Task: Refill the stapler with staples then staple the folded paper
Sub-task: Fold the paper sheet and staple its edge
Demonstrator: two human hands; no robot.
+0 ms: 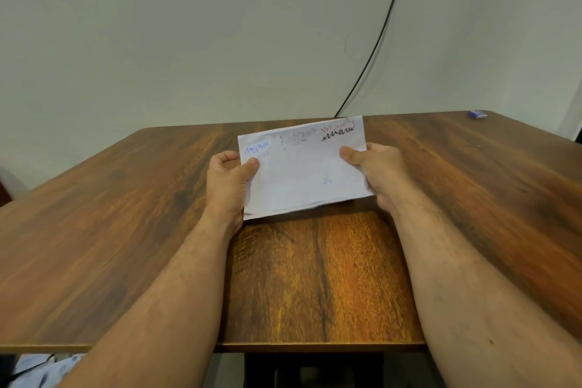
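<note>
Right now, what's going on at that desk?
A person holds a folded paper over the wooden table, left hand pinching its left edge, right hand its right. Pen scribbles run along the paper's top. No stapler is in view. A small blue object lies at the table's far right corner; a black cable hangs down the wall.

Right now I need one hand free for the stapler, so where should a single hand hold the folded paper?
Probably at a short side edge, coming from the side, as the left hand does now: thumb on top, fingers beneath. The folded paper is wide, and its loose layered edges face the person, so a side pinch may keep them together.
</note>
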